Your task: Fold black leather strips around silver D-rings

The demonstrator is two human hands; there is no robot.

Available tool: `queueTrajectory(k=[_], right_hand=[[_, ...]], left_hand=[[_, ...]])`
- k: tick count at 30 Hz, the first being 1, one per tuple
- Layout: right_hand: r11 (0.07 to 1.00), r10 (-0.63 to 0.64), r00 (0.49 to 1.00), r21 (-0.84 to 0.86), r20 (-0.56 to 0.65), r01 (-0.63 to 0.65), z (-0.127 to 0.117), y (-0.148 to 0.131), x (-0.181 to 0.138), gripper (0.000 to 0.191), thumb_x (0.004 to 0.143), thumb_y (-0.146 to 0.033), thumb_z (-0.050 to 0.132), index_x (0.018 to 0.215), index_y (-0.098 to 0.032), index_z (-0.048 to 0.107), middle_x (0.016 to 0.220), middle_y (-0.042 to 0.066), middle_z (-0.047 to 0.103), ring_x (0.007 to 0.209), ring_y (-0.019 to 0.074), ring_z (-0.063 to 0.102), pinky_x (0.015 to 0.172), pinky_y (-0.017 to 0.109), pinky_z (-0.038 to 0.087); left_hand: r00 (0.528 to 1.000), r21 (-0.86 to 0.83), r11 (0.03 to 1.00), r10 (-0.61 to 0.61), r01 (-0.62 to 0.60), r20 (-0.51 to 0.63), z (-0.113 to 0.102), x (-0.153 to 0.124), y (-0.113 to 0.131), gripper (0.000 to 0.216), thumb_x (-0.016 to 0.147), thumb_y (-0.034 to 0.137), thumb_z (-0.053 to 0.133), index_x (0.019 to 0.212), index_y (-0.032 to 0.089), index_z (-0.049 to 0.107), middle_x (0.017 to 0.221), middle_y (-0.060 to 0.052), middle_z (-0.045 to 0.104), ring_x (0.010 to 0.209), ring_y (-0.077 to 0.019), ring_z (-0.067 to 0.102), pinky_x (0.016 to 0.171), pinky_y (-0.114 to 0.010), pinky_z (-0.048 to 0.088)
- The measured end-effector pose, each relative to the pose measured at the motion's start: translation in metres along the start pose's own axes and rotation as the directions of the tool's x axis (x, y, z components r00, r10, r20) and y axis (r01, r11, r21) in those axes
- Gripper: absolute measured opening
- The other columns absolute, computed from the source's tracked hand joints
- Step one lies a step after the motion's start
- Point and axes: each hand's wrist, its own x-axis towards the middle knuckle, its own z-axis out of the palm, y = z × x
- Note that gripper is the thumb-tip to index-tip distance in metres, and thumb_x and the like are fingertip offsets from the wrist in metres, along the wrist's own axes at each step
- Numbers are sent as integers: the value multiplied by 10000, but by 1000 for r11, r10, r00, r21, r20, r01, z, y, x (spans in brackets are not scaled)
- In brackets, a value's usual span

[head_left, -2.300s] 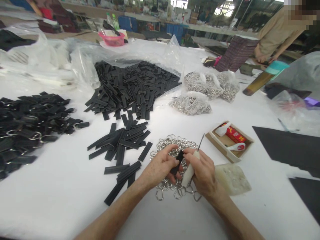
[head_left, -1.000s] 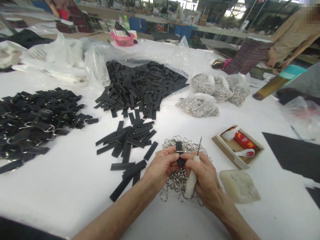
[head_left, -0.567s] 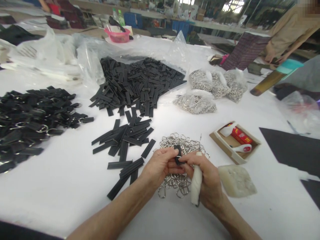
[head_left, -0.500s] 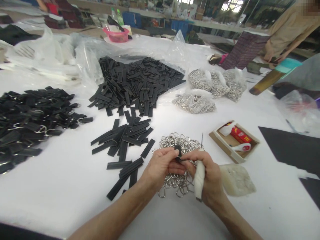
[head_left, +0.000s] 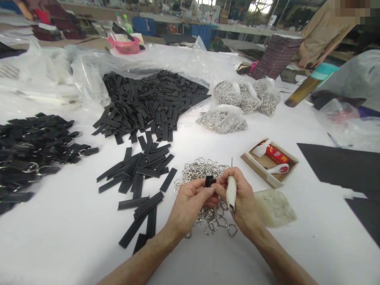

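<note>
My left hand (head_left: 189,204) is closed on a short black strap (head_left: 209,181), which looks folded over between the fingertips. My right hand (head_left: 245,200) grips an awl (head_left: 231,192) with a white wrapped handle, its thin metal spike pointing up and away. The right thumb and fingertip also meet the strap. Whether a ring sits in the fold is hidden by the fingers. Under both hands lies a heap of metal D-rings (head_left: 202,168). Loose black straps (head_left: 148,172) are scattered to the left of it.
A large pile of black straps (head_left: 148,99) lies behind; strap pieces with rings (head_left: 35,146) are heaped at left. Bags of rings (head_left: 222,120), a cardboard tray (head_left: 268,162), a yellowish slab (head_left: 276,208) and a bottle (head_left: 310,85) stand rightward. Another person (head_left: 320,31) is at the back right.
The view has swung slightly right, so the table's things sit further left. The strap's folded ends now stand apart and upright, and the awl has tipped a little in my right hand.
</note>
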Motion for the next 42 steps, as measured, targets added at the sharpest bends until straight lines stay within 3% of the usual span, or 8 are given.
queueTrajectory(k=[6,14,24,30,38,42], right_hand=[[998,45,999,50,19,-46,-1,-4,2,161,720,-213,571,793,-213,428,697,-33,505,587,122,477,507,223,412],[995,95,995,1,43,-95,2,-1,-2,120,760,-238,553,797,-217,441,661,-42,510,538,111,459,459,200,366],[994,94,994,-57,48,-92,-1,1,-2,103,781,-234,545,793,-219,444,680,-38,526,542,110,468,469,202,361],[987,152,985,47,81,-156,0,2,-1,142,760,-232,562,792,-223,424,661,-57,492,522,98,429,439,189,309],[995,101,989,-13,104,-100,-4,-1,-4,98,793,-209,535,793,-216,437,698,-38,509,571,113,444,492,213,353],[993,81,997,-86,16,-79,-5,-5,-5,80,804,-255,563,823,-216,496,697,-24,542,553,117,469,471,217,360]], left_hand=[[1000,25,1000,-7,6,7,-2,1,-2,156,839,216,572,917,133,678,807,-72,715,722,-170,663,751,-331,528],[1000,18,999,-29,29,-10,-2,2,-2,207,846,309,569,766,128,631,755,-76,694,676,-179,657,697,-331,537],[999,26,999,-20,21,-32,0,2,-2,144,807,271,610,759,140,646,754,-62,704,651,-164,660,661,-287,537],[999,64,998,22,-20,-39,1,1,-4,143,815,251,591,760,135,654,722,-56,689,662,-172,654,675,-304,548],[1000,44,999,-4,5,-26,-5,4,-6,198,845,287,558,743,131,625,660,-55,668,619,-168,646,641,-298,547],[998,82,997,20,-16,-51,-3,2,-2,197,829,292,576,720,136,625,668,-57,682,595,-167,654,591,-269,541]])
